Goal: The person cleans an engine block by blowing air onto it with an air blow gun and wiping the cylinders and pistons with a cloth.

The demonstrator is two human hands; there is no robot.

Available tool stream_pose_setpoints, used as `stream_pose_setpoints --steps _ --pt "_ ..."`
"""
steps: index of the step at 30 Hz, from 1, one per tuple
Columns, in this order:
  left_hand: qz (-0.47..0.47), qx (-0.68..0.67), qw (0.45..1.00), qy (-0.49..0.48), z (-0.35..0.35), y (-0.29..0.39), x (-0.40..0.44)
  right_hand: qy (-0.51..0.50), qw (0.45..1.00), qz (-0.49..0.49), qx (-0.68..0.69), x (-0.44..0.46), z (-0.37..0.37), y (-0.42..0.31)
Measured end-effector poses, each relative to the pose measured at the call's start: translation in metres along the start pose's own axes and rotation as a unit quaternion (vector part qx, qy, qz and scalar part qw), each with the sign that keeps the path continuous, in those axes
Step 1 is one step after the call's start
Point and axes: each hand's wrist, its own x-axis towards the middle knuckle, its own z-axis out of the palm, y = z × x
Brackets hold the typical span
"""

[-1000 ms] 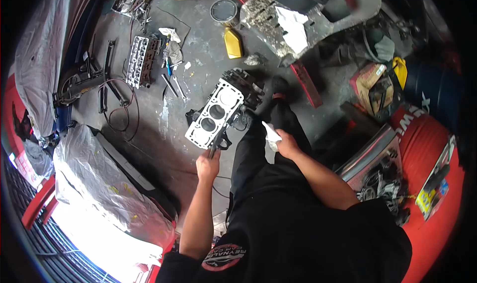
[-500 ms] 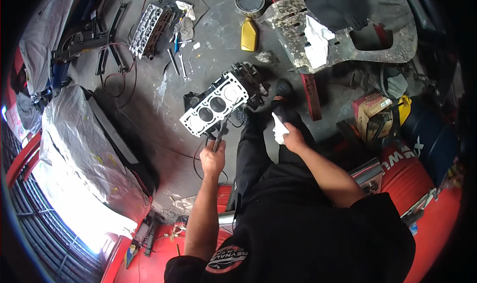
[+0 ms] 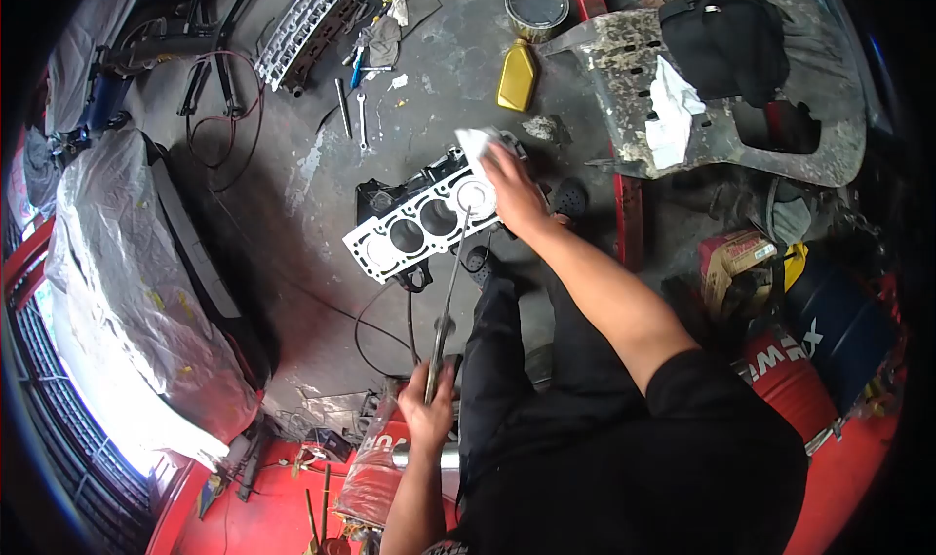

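An engine block [image 3: 422,227] with a shiny top face and a row of round bores lies on the floor ahead of me. My left hand [image 3: 427,409] is closed around a long, thin metal rod-like tool [image 3: 448,311]. The tool's far end reaches over the bore at the block's right end; whether it touches is unclear. My right hand [image 3: 514,192] is at the block's right end, gripping a white cloth [image 3: 475,144], which is blurred. Part of the block is hidden behind that hand.
A cylinder head [image 3: 300,31] lies at the upper left, near a wrench [image 3: 362,121] and other tools. Beyond the block are a gold bottle [image 3: 517,76] and a round can [image 3: 536,7]. A red beam [image 3: 629,219] and a dirty panel [image 3: 624,87] lie to the right.
My right hand has moved forward and left with the white cloth, from beside my leg to the block. My left hand has drawn back toward me, still holding the tool. The view has shifted.
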Motion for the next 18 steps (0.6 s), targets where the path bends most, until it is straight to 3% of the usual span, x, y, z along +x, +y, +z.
stream_pose_setpoints --steps 2,6,9,11,13,14,15,17,18 --pt "-0.04 -0.046 0.998 -0.011 -0.006 -0.058 -0.008 -0.08 0.997 -0.006 -0.008 0.042 0.036 0.013" --pt "-0.05 -0.069 0.996 0.035 -0.021 -0.084 -0.02 0.005 0.989 -0.091 -0.114 -0.005 0.064 0.027" --pt "-0.115 -0.075 0.99 0.018 -0.04 -0.111 -0.029 -0.082 0.982 -0.077 -0.15 -0.069 0.052 0.033" --pt "-0.055 -0.056 0.997 0.007 -0.039 -0.113 -0.019 -0.138 0.979 0.028 -0.147 -0.1 0.036 0.007" --pt "-0.06 -0.071 0.996 -0.017 -0.036 -0.108 -0.007 -0.251 0.914 0.279 -0.155 -0.165 0.051 0.01" --pt "-0.01 -0.054 0.998 -0.02 -0.034 -0.095 -0.002 -0.385 0.886 0.213 -0.147 -0.207 0.031 0.011" --pt "0.045 -0.036 0.998 -0.02 -0.028 -0.077 0.01 -0.379 0.903 0.146 -0.14 -0.241 0.015 0.006" --pt "0.084 0.029 0.996 -0.013 -0.017 -0.045 0.03 -0.223 0.96 0.168 -0.033 -0.261 -0.007 -0.012" --pt "0.077 0.035 0.996 -0.015 -0.01 -0.026 0.04 -0.191 0.958 0.213 -0.029 -0.258 -0.017 -0.021"
